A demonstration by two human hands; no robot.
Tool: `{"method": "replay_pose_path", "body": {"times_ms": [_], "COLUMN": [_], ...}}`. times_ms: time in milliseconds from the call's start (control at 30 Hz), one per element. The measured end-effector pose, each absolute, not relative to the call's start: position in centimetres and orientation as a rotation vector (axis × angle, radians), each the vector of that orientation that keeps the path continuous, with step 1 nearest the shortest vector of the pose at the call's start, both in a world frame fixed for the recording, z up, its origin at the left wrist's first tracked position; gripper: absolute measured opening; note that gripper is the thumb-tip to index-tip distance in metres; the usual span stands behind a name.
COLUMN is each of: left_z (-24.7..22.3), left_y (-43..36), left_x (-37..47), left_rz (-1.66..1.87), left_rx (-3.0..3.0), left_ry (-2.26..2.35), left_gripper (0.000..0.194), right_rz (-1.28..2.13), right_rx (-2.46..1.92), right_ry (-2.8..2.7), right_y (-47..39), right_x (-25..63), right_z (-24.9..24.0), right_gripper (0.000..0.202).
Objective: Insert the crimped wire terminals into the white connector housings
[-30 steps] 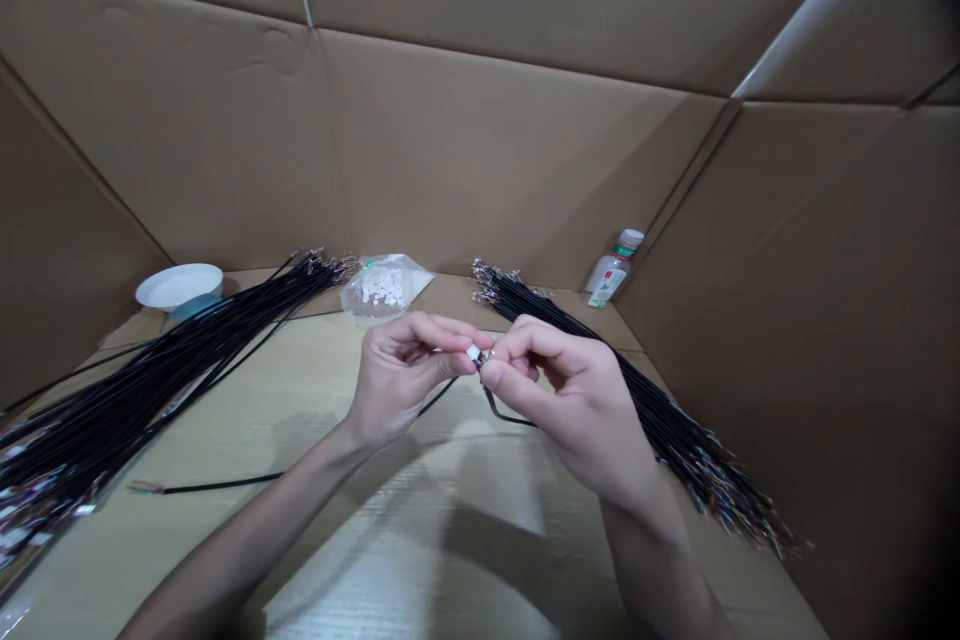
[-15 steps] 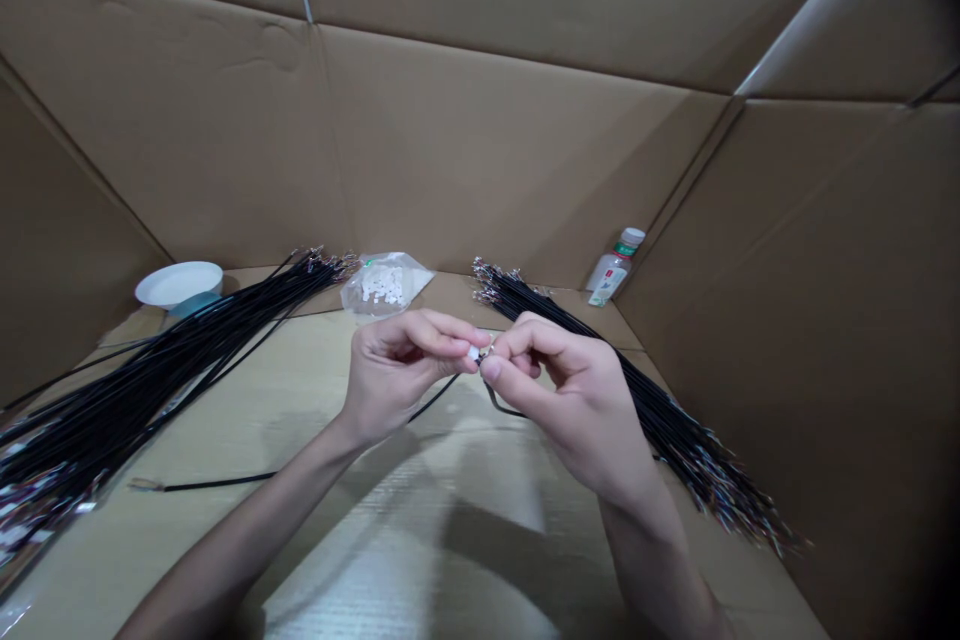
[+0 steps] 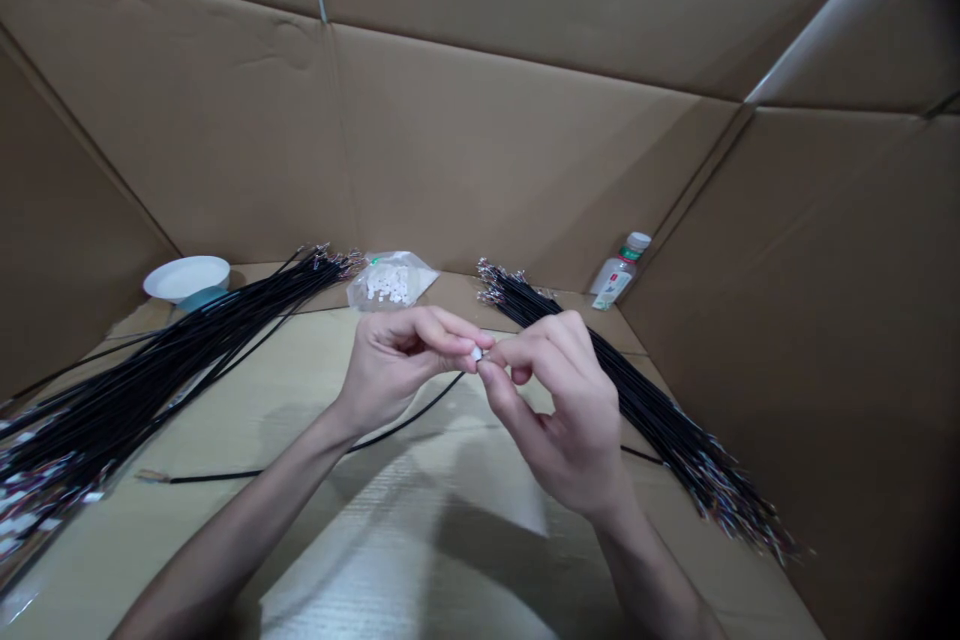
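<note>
My left hand [image 3: 397,360] pinches a small white connector housing [image 3: 477,353] between thumb and fingertips. Close against it, my right hand [image 3: 559,390] is closed at the fingertips on thin wire ends, which are mostly hidden. A black cable [image 3: 420,412] runs down from the meeting fingertips, passes behind my left forearm and shows again at the left, where its stripped end lies on the table. Whether any wire sits inside the housing cannot be made out.
Bundles of black cables lie left [image 3: 202,350] and right [image 3: 637,390]. A clear bag of white housings [image 3: 391,282] stands at the back between them. A white bowl [image 3: 187,278] is at back left, a bottle [image 3: 621,272] at back right. Cardboard walls [image 3: 525,140] enclose the table.
My right fingers have shifted and closed nearer to the white housing. The bent cable piece below my right fingers no longer shows. The view has moved slightly.
</note>
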State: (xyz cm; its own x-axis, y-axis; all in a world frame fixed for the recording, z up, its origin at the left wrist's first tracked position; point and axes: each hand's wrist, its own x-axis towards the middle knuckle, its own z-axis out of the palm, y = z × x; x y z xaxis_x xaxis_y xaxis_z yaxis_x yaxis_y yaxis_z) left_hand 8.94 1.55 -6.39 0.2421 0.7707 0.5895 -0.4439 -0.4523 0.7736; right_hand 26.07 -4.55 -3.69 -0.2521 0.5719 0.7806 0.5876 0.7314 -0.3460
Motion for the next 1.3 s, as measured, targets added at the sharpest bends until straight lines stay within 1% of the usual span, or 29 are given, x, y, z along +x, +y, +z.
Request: {"method": "replay_pose_path", "body": {"times_ms": [100, 233, 300, 400, 567, 733, 900, 1033, 1133, 1300], "left_z": [-6.5, -6.2, -5.8, -5.4, -5.9, -6.6, -6.3, -5.7, -5.4, -5.6], "left_y": [1.7, 1.8, 1.8, 1.7, 1.9, 1.8, 1.5, 1.3, 1.2, 1.2], "left_x": [8.7, 8.0, 7.7, 7.6, 7.9, 8.3, 8.3, 8.0, 8.0, 7.9], "left_rz": [1.435, 1.414, 1.445, 1.531, 1.584, 1.619, 1.671, 1.649, 1.633, 1.591], "left_rx": [1.435, 1.514, 1.605, 1.732, 1.794, 1.771, 1.809, 1.869, 1.839, 1.757], "left_ry": [0.299, 0.335, 0.356, 0.351, 0.254, 0.236, 0.110, 0.058, 0.034, 0.005], "left_gripper": [0.016, 0.012, 0.010, 0.015, 0.022, 0.023, 0.024, 0.024, 0.024, 0.025], "right_rz": [0.058, 0.164, 0.170, 0.136, 0.003, -0.134, -0.497, -0.740, -0.789, -0.770], "right_rx": [-0.861, -0.864, -0.881, -0.914, -0.897, -0.894, -0.726, -0.688, -0.685, -0.691], "right_ry": [-1.901, -1.850, -1.813, -1.783, -1.784, -1.811, -1.728, -1.681, -1.687, -1.708], "right_y": [-4.5, -4.7, -4.7, -4.7, -4.7, -4.7, -4.3, -4.3, -4.7, -5.0], "right_x": [25.9, 25.8, 25.7, 25.5, 25.5, 25.3, 25.0, 25.0, 25.2, 25.4], "right_z": [-4.0, -4.1, -4.1, -4.2, -4.4, -4.6, -5.2, -5.6, -5.6, -5.7], "right_gripper": [0.015, 0.014, 0.016, 0.017, 0.018, 0.018, 0.020, 0.018, 0.017, 0.018]}}
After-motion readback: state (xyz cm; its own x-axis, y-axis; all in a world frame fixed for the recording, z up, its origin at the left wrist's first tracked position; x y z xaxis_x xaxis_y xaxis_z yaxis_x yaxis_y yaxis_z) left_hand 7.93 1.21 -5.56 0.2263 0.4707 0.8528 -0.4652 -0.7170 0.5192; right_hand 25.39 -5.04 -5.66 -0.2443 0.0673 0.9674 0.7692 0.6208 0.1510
